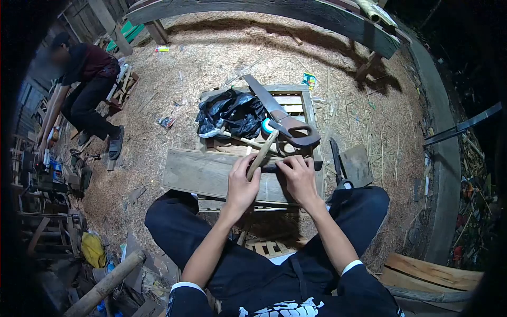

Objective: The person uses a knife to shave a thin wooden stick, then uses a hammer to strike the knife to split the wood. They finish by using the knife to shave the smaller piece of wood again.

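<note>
My left hand [242,186] is closed around a pale wooden stick [262,155] that slants up and away over the board. Beside it, my right hand [300,182] grips a dark, bar-shaped tool [270,168]; its exact kind is partly hidden by the fingers. Both hands are above a wide wooden plank [198,174] lying across a slatted wooden crate [308,108]. Just beyond them, a handsaw [272,108] rests on the crate, its handle toward my right hand. A black plastic bag [232,111] and a blue-and-white roll [268,126] are beside the saw.
A dark-bladed tool [336,158] and a flat board [357,165] lie right of the crate. Wood shavings cover the floor [211,63]. A long beam [253,7] crosses the far side. At left a person [95,79] bends over scrap wood. A pole [108,282] stands lower left.
</note>
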A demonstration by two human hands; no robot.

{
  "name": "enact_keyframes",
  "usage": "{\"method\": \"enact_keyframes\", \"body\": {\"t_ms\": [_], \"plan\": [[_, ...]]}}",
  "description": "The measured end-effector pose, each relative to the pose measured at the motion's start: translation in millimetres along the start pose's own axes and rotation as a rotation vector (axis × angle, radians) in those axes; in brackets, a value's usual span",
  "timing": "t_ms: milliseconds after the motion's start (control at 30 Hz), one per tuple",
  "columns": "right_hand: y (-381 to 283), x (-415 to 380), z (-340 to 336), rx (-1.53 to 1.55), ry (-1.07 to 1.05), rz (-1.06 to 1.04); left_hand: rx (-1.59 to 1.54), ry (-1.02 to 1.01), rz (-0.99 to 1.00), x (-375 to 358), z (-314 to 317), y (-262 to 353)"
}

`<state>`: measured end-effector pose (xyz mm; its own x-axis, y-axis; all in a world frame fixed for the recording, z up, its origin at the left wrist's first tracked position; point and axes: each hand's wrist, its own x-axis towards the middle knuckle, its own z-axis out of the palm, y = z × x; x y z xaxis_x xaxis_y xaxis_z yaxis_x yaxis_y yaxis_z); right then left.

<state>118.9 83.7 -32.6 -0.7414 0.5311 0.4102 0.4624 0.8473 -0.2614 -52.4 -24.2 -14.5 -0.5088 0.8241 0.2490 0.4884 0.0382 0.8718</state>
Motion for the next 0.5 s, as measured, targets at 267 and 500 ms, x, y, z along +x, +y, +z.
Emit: {"method": "enact_keyframes", "body": {"t_ms": [267,500], "plan": [[3.7,12.8,12.1,-0.038,0.129,0.113,-0.024,0.038,-0.046,0.8,1.0,2.5],[-1.0,16.5,6.9,0.031,0.193,0.134,-0.033,0.041,0.018,-0.4,8.2,3.2]]}}
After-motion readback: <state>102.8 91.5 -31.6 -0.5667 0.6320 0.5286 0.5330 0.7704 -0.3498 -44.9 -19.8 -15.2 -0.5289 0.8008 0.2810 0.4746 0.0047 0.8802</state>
